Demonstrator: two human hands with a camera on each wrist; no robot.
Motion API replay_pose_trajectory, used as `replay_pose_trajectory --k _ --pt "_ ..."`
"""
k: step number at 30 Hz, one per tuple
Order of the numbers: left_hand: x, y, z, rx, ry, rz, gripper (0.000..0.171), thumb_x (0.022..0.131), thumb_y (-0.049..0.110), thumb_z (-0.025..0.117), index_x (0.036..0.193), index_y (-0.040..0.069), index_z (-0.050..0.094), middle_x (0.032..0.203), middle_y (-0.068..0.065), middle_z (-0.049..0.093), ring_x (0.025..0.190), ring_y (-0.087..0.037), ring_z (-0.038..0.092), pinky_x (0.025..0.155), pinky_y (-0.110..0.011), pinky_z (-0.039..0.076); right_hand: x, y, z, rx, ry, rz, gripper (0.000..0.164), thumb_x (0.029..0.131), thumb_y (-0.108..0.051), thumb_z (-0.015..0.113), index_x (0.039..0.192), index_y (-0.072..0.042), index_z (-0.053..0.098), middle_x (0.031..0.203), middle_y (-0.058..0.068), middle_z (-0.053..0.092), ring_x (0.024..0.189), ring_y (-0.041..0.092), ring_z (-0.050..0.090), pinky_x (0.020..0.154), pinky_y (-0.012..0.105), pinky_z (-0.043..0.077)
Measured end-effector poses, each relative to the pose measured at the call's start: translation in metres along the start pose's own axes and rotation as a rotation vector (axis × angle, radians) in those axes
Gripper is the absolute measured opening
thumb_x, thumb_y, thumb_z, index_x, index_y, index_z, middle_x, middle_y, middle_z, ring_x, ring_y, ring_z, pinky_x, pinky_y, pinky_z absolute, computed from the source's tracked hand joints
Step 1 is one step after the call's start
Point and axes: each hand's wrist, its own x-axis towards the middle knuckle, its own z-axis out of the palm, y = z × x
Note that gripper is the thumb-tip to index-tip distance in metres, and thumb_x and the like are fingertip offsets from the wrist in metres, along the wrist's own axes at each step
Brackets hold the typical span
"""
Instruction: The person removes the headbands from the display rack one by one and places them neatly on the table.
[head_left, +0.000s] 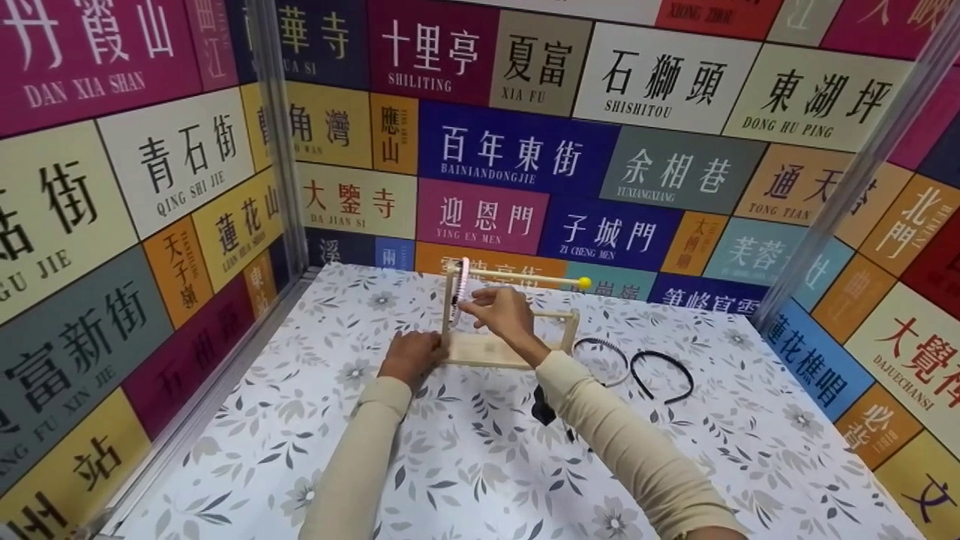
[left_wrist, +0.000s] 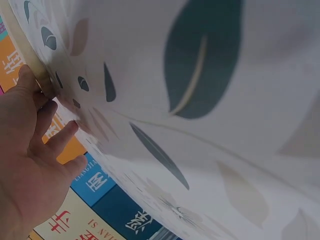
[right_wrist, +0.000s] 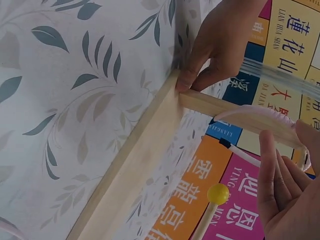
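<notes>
A wooden stand (head_left: 480, 351) with two uprights stands on the table. Its upper rod ends in a yellow ball (head_left: 584, 283). On that rod, near the left upright, hangs a pale pink headband (head_left: 464, 279) with dark tips, seen larger in the right wrist view as a curved band (right_wrist: 260, 111). My right hand (head_left: 508, 313) pinches the headband with thumb and fingers. Low at the left, my left hand (head_left: 411, 354) holds the corner of the stand's base; in the left wrist view its thumb and forefinger touch the wood (left_wrist: 30, 50), the other fingers loose.
Right of the stand lie a light headband with dark teeth (head_left: 624, 358) and a black headband (head_left: 688, 375). A black item (head_left: 543, 406) lies partly hidden under my right forearm. Printed wall panels (head_left: 517, 150) enclose the flower-patterned table (head_left: 465, 465).
</notes>
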Motion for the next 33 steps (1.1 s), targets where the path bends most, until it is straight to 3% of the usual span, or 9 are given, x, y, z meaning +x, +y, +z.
replay_pose_trajectory --k 7,24,33 --pt "0.004 -0.001 0.003 0.014 -0.004 -0.003 0.021 0.103 0.033 0.066 0.113 0.017 0.075 0.099 -0.001 0.076 0.098 -0.024 0.070 0.108 -0.055 0.044 0.002 -0.002 0.001 -0.006 -0.003 -0.018 0.038 0.089 -0.042 0.082 0.114 -0.012 0.080 0.095 0.005 0.080 0.058 0.011 0.072 0.044 0.022 0.044" --pt "-0.002 0.002 0.003 -0.009 0.013 -0.013 0.028 0.104 0.039 0.063 0.117 0.017 0.074 0.100 -0.001 0.076 0.100 -0.024 0.070 0.111 -0.055 0.042 0.006 -0.007 0.001 -0.089 0.016 -0.015 0.020 0.092 -0.033 0.080 0.102 -0.016 0.082 0.082 -0.001 0.079 0.054 0.008 0.070 0.042 0.023 0.040" --pt "-0.005 0.000 0.000 -0.017 0.022 0.005 0.025 0.103 0.037 0.065 0.114 0.017 0.074 0.100 -0.002 0.076 0.100 -0.026 0.070 0.109 -0.057 0.043 0.006 -0.002 -0.007 -0.074 0.033 -0.036 0.016 0.093 -0.027 0.078 0.101 -0.013 0.081 0.081 0.004 0.079 0.063 0.021 0.076 0.041 0.022 0.039"
